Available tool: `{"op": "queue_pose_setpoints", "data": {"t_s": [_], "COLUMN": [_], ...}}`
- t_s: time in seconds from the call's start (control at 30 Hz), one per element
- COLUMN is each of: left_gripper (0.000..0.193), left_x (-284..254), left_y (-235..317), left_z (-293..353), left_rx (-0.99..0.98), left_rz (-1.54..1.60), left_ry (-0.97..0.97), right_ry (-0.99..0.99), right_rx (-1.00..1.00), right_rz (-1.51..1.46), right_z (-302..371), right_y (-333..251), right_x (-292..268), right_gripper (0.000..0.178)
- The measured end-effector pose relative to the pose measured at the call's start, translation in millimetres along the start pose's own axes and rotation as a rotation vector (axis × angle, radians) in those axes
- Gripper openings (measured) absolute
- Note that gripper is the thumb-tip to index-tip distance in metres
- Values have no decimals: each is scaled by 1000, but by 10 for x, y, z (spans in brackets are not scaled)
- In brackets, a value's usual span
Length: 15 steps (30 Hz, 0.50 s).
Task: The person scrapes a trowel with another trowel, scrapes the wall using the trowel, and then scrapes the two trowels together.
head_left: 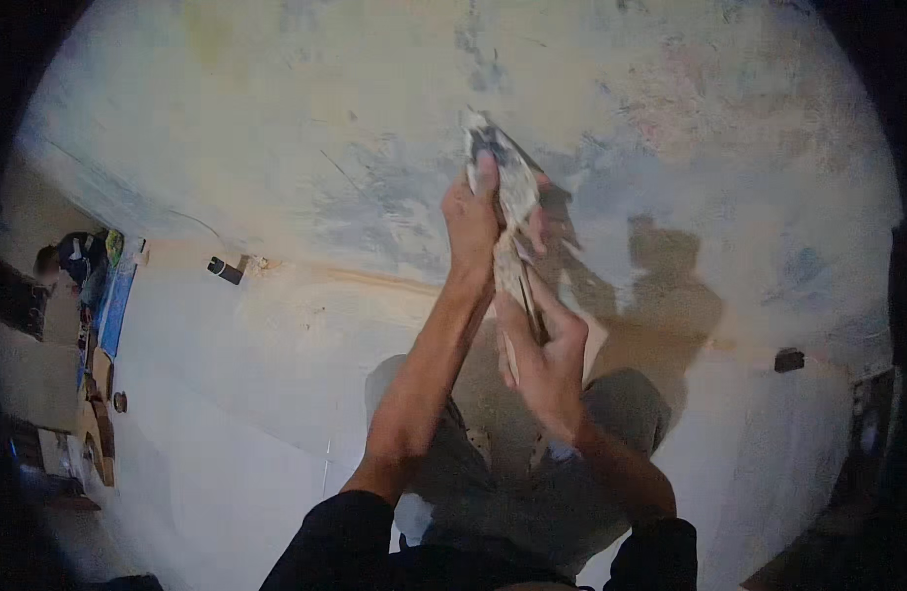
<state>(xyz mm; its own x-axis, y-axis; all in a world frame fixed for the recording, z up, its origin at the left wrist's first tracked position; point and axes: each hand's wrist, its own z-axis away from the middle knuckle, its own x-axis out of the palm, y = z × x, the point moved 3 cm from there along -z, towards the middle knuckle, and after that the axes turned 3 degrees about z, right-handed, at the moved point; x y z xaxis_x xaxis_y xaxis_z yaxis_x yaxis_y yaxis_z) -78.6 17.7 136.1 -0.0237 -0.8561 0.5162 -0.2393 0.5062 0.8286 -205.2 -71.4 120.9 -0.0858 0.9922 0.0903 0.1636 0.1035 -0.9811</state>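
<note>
While I watched, a cluttered strip of things with a bright blue panel [112, 313] ran down the left edge of the frame, bent brown pieces [100, 419] in its lower part. Right of it, left of centre, a small black rectangular box [225, 271] sat near the foot of the mottled cream and blue-grey wall [286, 148]. Just above the frame's centre, the bare left hand [469, 222] was closed on a flat, whitish-smeared tool [517, 195], thumb pressed along its face. Below and to the right, the bare right hand [550, 364] gripped a narrower, pale-smeared tool [509, 274], its upper end close under the first; I couldn't tell whether they touched. A dark shadow [660, 286] fell right of the hands, and another small black box [789, 360] sat at the frame's right.
</note>
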Motion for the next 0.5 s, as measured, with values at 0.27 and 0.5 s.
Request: {"op": "queue_pose_setpoints", "data": {"t_s": [0.27,0.5], "left_gripper": [50,53], "left_x": [90,5], "left_y": [211,272], "left_z": [79,27], "left_rx": [19,11], "left_rz": [-38,-22], "left_ry": [-75,-107], "right_ry": [-43,-12], "right_rx": [77,96], "right_rz": [-76,-60], "right_z": [-49,9], "right_y": [-194,-354], "right_x": [28,132], "right_gripper": [42,44]}}
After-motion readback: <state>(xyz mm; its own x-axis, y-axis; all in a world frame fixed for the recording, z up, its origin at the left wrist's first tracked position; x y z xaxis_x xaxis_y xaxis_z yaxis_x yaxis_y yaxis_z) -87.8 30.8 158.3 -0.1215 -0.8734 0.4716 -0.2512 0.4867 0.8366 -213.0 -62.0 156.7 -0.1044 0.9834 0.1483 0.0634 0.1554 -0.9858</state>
